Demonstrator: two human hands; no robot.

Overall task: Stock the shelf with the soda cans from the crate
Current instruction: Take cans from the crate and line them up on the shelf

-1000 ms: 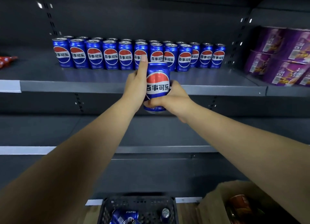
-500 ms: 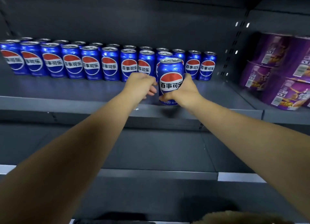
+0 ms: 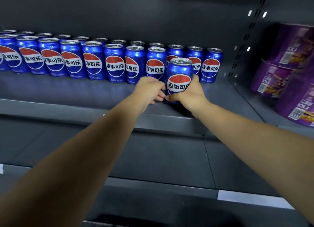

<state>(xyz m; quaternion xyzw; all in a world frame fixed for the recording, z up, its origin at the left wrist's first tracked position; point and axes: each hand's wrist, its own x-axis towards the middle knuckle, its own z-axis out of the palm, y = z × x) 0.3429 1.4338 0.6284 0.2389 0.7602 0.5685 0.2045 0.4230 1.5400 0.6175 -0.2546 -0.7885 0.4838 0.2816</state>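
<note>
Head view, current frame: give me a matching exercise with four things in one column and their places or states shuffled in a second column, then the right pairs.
Things
1. front can
2. left hand
3. rows of cans
4. purple packs

Places or states
A. lined up along the back of the shelf
B. stacked at the far right, past the upright
C. gripped by the right hand, near the shelf's front edge
D. just left of the front can, holding nothing

Pairs: 1-C; 2-D; 3-A; 4-B
</note>
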